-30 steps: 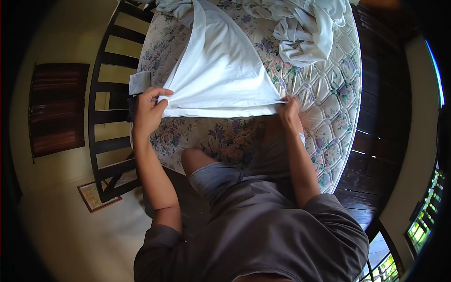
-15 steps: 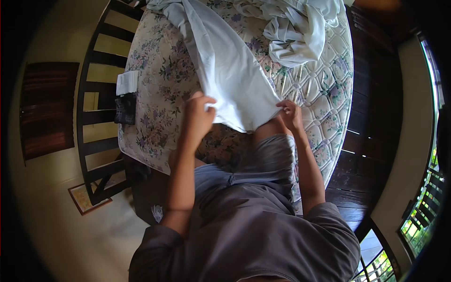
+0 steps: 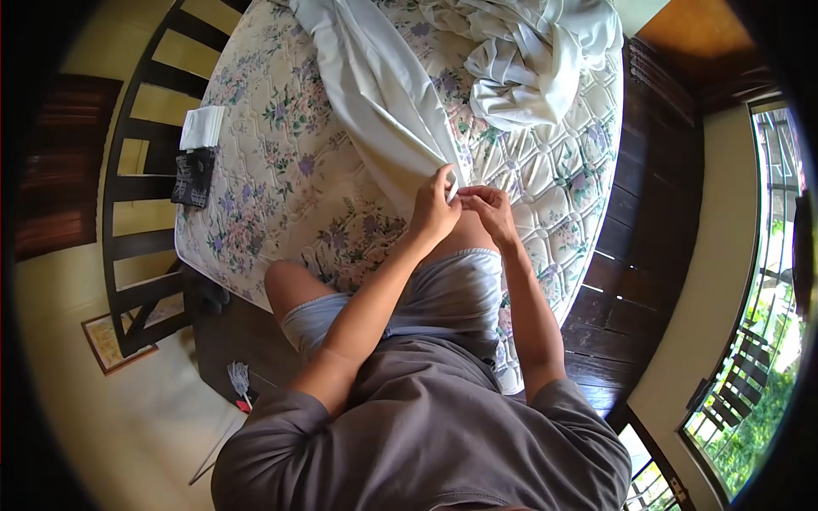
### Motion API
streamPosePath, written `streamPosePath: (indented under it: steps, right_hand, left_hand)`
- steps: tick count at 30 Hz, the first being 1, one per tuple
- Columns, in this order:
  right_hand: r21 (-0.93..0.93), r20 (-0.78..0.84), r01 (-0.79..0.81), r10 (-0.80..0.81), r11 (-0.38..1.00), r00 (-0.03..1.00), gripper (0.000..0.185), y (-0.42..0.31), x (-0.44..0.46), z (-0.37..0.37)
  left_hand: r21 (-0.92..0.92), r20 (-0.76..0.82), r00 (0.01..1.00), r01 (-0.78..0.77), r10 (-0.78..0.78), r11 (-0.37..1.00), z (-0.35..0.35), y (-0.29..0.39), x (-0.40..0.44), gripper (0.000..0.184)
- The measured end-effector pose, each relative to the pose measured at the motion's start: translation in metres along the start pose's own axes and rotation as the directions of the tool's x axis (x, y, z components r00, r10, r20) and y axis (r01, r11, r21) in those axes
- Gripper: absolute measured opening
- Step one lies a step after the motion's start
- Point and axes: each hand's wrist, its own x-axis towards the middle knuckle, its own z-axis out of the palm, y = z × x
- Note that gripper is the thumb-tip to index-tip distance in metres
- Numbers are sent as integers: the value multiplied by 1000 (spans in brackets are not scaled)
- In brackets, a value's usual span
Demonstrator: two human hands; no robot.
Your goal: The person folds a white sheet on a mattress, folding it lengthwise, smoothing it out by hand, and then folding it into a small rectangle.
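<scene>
A long white sheet (image 3: 375,89) stretches from the far side of the bed down to my lap, gathered into folds. My left hand (image 3: 437,209) grips its near end, with a bit of the edge showing between thumb and forefinger. Close against it on the right, my right hand (image 3: 489,211) pinches at the same corner, fingertips nearly touching the left ones. Both hands are closed, just above my bare thigh. Under the sheet lies a floral quilted mattress (image 3: 247,179).
A second heap of white fabric (image 3: 532,72) is crumpled at the far right of the mattress. On the left edge rest a folded white cloth (image 3: 203,128) and a dark patterned item (image 3: 193,177), beside a slatted wooden headboard (image 3: 141,187). Dark floorboards (image 3: 630,281) run along the right.
My hands have come together from wide apart, the left moving rightward and the right leftward. The spread end of the sheet is now bunched narrow between them. The view has shifted slightly.
</scene>
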Motion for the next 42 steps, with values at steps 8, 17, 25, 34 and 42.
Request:
streamPosePath:
  steps: [8,17,25,34,42]
  right_hand:
    - [143,-134,-122,141,982,981,18,-12,7,14]
    - [54,-211,-80,90,995,973,16,7,5,21]
    - [-18,-110,-26,24,1000,994,21,-13,1,43]
    - [462,291,-440,337,770,895,25,6,21,20]
    - [-449,196,-186,299,874,934,19,-63,24,80]
  left_hand:
    - [-450,-83,992,49,-96,892,13,-20,-23,45]
    - [-338,-85,973,176,-216,925,-4,-38,-23,34]
    - [-5,-140,990,-32,31,999,-57,6,-7,36]
    - [-99,-107,963,-257,246,961,-30,34,-52,56]
    - [-800,115,666,502,-737,329,-7,-147,-43,53]
